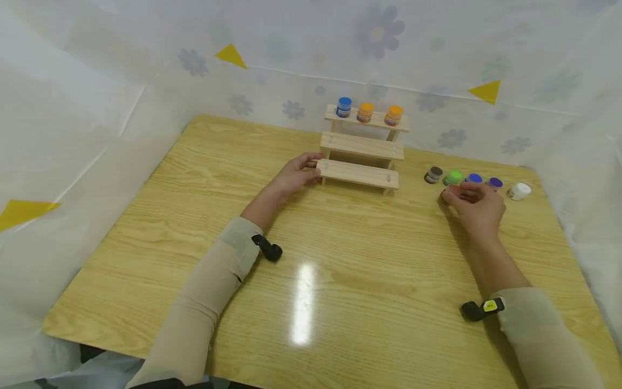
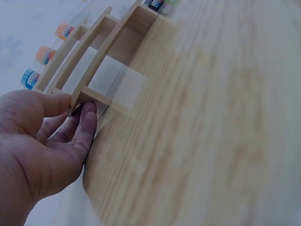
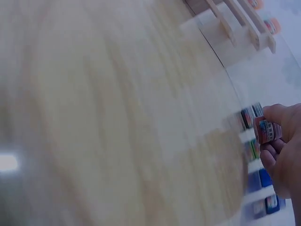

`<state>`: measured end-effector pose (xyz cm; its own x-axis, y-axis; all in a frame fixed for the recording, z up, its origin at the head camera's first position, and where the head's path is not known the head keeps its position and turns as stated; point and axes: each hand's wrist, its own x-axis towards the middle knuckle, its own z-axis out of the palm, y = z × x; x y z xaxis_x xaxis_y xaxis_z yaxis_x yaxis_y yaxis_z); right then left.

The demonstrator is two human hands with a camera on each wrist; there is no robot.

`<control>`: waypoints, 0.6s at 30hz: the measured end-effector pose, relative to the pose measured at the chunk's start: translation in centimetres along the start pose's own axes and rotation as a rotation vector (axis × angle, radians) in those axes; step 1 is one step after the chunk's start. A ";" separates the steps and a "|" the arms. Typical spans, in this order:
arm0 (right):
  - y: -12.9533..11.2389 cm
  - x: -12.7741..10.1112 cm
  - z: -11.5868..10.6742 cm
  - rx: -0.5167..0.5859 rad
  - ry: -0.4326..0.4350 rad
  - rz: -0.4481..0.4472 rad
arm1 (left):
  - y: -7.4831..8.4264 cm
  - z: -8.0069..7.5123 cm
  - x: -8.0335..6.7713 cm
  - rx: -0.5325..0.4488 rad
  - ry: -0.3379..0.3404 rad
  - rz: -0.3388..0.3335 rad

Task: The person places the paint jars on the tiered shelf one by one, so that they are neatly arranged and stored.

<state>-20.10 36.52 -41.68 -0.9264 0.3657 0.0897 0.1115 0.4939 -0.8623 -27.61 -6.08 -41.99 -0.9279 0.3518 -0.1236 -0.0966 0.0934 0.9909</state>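
the left hand (image 1: 296, 175) steadies the left end of the stepped wooden rack (image 1: 362, 146) near the bench's far edge, fingers curled on its lowest step. the right hand (image 1: 473, 205) pinches a small paint pot (image 3: 267, 130) beside the row of paint pots (image 1: 473, 181) by the far right corner. lifting it straight up should avoid toppling neighbours.

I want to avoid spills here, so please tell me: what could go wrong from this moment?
1. The right hand pinches a small red-lidded paint jar only at the fingertips; this light grip could slip.
2. Green-lidded and blue-lidded jars stand close beside that hand and could be knocked.
3. The left hand holds the stepped wooden rack at one end only; a nudge might shake the three jars on its top step.
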 end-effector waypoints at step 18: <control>-7.4 -0.7 8.5 0.100 -0.061 -0.348 | 0.0 0.4 0.8 -0.049 0.014 0.017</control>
<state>-23.37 25.95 -39.57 -0.9228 0.1396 0.3590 -0.2474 0.4996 -0.8302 -28.18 -5.44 -42.08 -0.9343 0.3401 -0.1065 -0.0981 0.0417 0.9943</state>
